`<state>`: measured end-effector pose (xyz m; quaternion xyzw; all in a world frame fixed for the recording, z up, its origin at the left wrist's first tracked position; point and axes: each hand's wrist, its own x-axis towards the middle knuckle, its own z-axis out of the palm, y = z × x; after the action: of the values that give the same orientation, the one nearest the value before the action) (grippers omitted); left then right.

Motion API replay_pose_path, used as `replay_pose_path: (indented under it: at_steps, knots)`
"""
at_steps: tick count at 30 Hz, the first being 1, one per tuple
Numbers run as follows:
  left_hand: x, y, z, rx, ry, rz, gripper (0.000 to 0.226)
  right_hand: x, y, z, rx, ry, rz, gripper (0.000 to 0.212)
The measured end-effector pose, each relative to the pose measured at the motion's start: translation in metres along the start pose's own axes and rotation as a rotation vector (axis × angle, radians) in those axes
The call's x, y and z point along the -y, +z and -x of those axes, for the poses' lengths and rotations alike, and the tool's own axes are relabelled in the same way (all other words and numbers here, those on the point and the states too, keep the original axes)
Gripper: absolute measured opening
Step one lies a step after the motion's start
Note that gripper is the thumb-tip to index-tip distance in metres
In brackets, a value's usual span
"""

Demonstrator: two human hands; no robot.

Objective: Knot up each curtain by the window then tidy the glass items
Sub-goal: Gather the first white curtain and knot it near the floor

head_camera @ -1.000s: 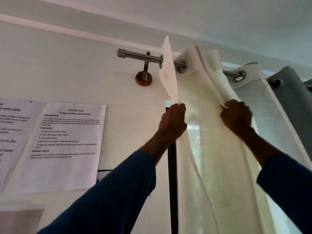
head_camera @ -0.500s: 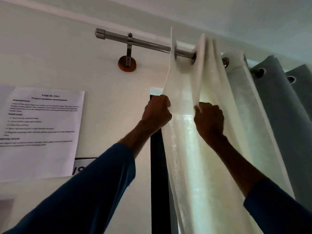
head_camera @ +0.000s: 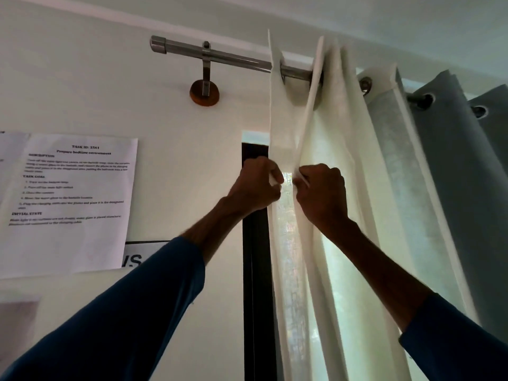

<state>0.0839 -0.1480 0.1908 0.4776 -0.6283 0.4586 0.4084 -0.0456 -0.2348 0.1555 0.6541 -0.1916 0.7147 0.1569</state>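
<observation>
Two hands reach up at the window's left side, nearly touching. The left hand [head_camera: 257,188] grips the outer edge of the one white sheer curtain [head_camera: 357,215], and the right hand [head_camera: 320,195] pinches a fold just beside it, fingers [head_camera: 316,173] curled tight on the fabric. The curtain hangs from a single metal rod [head_camera: 233,57], with one grey curtain [head_camera: 461,188] to its right
</observation>
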Motion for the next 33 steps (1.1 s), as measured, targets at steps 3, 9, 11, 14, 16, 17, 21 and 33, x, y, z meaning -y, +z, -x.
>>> replay_pose_path:
  at_steps: [3,9,11,14,16,17,21,33]
  knots:
    - [-0.008,0.019,0.011,0.071,0.029,0.057,0.011,-0.025,-0.003,0.020,0.029,0.000,0.040,0.039]
    - [-0.025,0.042,0.027,0.140,0.029,0.150,0.010,-0.053,-0.018,0.052,0.028,-0.028,0.129,0.038]
    - [-0.030,0.045,0.029,0.147,0.013,0.197,0.008,-0.055,-0.021,0.057,0.030,-0.038,0.156,0.032]
    - [-0.039,0.045,0.030,0.159,-0.040,0.276,0.007,-0.053,-0.023,0.063,0.036,-0.090,0.192,0.019]
    - [-0.045,0.042,0.029,0.165,-0.036,0.294,0.007,-0.046,-0.026,0.067,0.040,-0.114,0.184,0.024]
    - [-0.047,0.040,0.029,0.166,-0.021,0.290,0.008,-0.041,-0.027,0.068,0.049,-0.123,0.182,0.032]
    - [-0.054,0.035,0.031,0.150,0.008,0.232,0.016,-0.029,-0.032,0.073,0.072,-0.154,0.128,0.043]
    - [-0.060,0.035,0.032,0.080,-0.203,0.206,0.052,-0.024,-0.033,0.087,0.080,-0.167,0.126,0.010]
